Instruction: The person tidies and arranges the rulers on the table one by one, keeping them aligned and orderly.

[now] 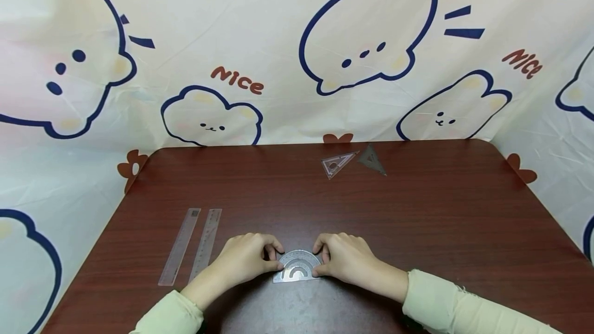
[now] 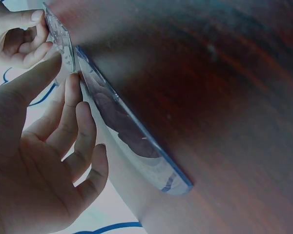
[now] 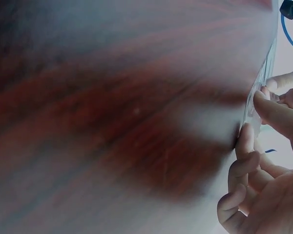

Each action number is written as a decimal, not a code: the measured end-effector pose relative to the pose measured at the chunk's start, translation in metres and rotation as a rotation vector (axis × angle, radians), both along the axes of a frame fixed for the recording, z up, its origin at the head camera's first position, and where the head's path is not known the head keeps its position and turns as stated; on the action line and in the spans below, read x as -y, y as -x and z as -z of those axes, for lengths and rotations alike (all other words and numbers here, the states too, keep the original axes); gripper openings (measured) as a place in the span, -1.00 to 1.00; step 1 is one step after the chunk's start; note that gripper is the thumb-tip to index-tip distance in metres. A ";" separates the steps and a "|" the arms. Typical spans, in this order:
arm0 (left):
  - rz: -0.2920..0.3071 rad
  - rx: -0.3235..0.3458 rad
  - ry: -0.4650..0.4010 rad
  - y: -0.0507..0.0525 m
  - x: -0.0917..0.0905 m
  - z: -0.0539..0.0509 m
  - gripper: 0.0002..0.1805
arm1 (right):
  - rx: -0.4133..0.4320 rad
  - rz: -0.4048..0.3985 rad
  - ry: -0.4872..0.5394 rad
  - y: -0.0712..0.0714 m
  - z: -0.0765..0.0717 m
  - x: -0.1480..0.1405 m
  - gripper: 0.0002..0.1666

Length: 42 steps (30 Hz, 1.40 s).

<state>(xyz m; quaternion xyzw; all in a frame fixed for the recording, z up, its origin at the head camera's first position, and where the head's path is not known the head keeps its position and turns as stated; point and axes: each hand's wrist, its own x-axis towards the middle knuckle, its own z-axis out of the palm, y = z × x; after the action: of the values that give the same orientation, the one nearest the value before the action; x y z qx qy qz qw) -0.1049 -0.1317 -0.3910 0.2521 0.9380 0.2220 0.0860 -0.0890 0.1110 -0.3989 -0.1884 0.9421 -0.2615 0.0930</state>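
Note:
A clear protractor [image 1: 297,266] is held between both hands near the table's front, its straight edge toward the person. My left hand [image 1: 246,257] pinches its left end between thumb and fingers; my right hand [image 1: 347,261] pinches the right end. In the left wrist view the left hand [image 2: 49,156] is close by, the protractor [image 2: 61,39] at its fingertips, and a clear ruler [image 2: 132,131] lies beside it. The right wrist view shows the protractor [image 3: 254,102] edge-on at the fingertips of the right hand [image 3: 268,180].
Two clear rulers, one outer [image 1: 180,246] and one inner [image 1: 206,241], lie left of the left hand, the inner one partly behind the wrist. At the far edge of the brown table [image 1: 417,210] lie two set squares, one clear [image 1: 337,163], one darker [image 1: 372,160]. A patterned cloth [image 1: 287,24] surrounds it.

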 end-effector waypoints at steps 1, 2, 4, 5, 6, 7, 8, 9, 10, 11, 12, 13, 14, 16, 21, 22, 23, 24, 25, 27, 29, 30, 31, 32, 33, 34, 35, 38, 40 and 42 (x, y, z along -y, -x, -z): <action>-0.003 -0.003 -0.001 0.000 0.000 0.000 -0.79 | 0.001 -0.001 0.004 0.000 0.000 0.000 -0.60; -0.006 -0.006 -0.002 0.000 0.000 0.000 -0.80 | 0.004 -0.002 0.010 0.000 0.000 0.000 -0.60; -0.009 -0.009 -0.006 0.000 0.000 0.000 -0.82 | 0.006 -0.004 0.020 0.000 0.000 -0.001 -0.61; -0.009 -0.009 -0.010 0.000 0.000 -0.001 -0.82 | 0.006 -0.004 0.025 0.000 0.000 -0.001 -0.62; -0.007 -0.013 -0.014 0.000 0.000 -0.001 -0.83 | 0.004 -0.005 0.029 0.000 0.000 -0.001 -0.62; -0.007 -0.015 -0.019 0.000 0.000 -0.001 -0.84 | 0.003 -0.007 0.032 0.001 -0.001 -0.002 -0.62; -0.008 -0.017 -0.026 0.000 -0.001 -0.002 -0.85 | 0.002 -0.006 0.034 0.001 -0.001 -0.002 -0.63; -0.010 -0.019 -0.034 0.000 -0.001 -0.002 -0.86 | 0.000 -0.006 0.035 0.001 -0.001 -0.003 -0.63; -0.014 -0.023 -0.040 0.000 -0.002 -0.003 -0.87 | -0.001 -0.004 0.036 0.001 -0.002 -0.003 -0.64; -0.020 -0.027 -0.046 0.000 -0.003 -0.004 -0.88 | -0.004 -0.002 0.039 0.002 -0.003 -0.004 -0.64; -0.027 -0.032 -0.050 0.001 -0.004 -0.005 -0.88 | -0.008 0.001 0.042 0.002 -0.004 -0.004 -0.65; -0.035 -0.033 -0.056 0.001 -0.005 -0.006 -0.88 | -0.013 0.005 0.044 0.002 -0.005 -0.005 -0.65; -0.043 -0.032 -0.061 0.002 -0.006 -0.007 -0.89 | -0.019 0.009 0.048 0.003 -0.005 -0.005 -0.66; -0.055 -0.037 -0.063 0.003 -0.008 -0.009 -0.89 | -0.033 0.019 0.054 0.004 -0.007 -0.006 -0.66; -0.067 -0.048 -0.072 0.008 -0.013 -0.008 -0.91 | -0.035 0.041 0.071 0.008 -0.009 -0.009 -0.68; -0.070 -0.049 -0.072 0.009 -0.014 -0.008 -0.90 | -0.026 0.048 0.075 0.009 -0.009 -0.010 -0.69; -0.071 -0.050 -0.072 0.011 -0.014 -0.008 -0.91 | -0.019 0.054 0.079 0.011 -0.010 -0.010 -0.70; -0.072 -0.050 -0.073 0.012 -0.015 -0.008 -0.91 | -0.011 0.061 0.084 0.012 -0.010 -0.011 -0.70; -0.074 -0.050 -0.074 0.013 -0.015 -0.008 -0.91 | -0.007 0.067 0.089 0.013 -0.011 -0.012 -0.71; -0.075 -0.049 -0.074 0.016 -0.016 -0.008 -0.91 | 0.003 0.080 0.100 0.015 -0.011 -0.013 -0.72; -0.077 -0.048 -0.075 0.019 -0.017 -0.009 -0.91 | 0.004 0.090 0.107 0.017 -0.012 -0.014 -0.73; -0.077 -0.049 -0.074 0.021 -0.018 -0.009 -0.90 | 0.003 0.097 0.109 0.018 -0.012 -0.014 -0.73; -0.078 -0.050 -0.073 0.022 -0.018 -0.009 -0.90 | 0.001 0.106 0.110 0.019 -0.012 -0.015 -0.74; -0.080 -0.052 -0.072 0.024 -0.019 -0.009 -0.90 | -0.003 0.117 0.110 0.020 -0.012 -0.016 -0.74; -0.085 -0.052 -0.071 0.026 -0.020 -0.009 -0.90 | -0.009 0.128 0.108 0.021 -0.013 -0.017 -0.74; -0.091 -0.052 -0.070 0.028 -0.020 -0.010 -0.90 | -0.017 0.136 0.107 0.022 -0.013 -0.017 -0.74; -0.097 -0.051 -0.070 0.030 -0.021 -0.010 -0.89 | -0.028 0.145 0.105 0.023 -0.013 -0.019 -0.75; -0.118 -0.049 -0.074 0.036 -0.021 -0.010 -0.89 | -0.058 0.165 0.106 0.027 -0.014 -0.022 -0.76; -0.120 -0.051 -0.081 0.039 -0.022 -0.009 -0.90 | -0.070 0.174 0.117 0.029 -0.015 -0.025 -0.76; -0.118 -0.057 -0.088 0.043 -0.022 -0.009 -0.91 | -0.071 0.178 0.145 0.032 -0.017 -0.028 -0.77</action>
<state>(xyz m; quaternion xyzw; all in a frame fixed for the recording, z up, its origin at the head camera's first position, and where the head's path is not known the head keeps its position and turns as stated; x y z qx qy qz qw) -0.1480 -0.1094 -0.3824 0.2060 0.9425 0.2607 0.0350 -0.1210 0.1387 -0.3823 -0.1192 0.9365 -0.3291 0.0222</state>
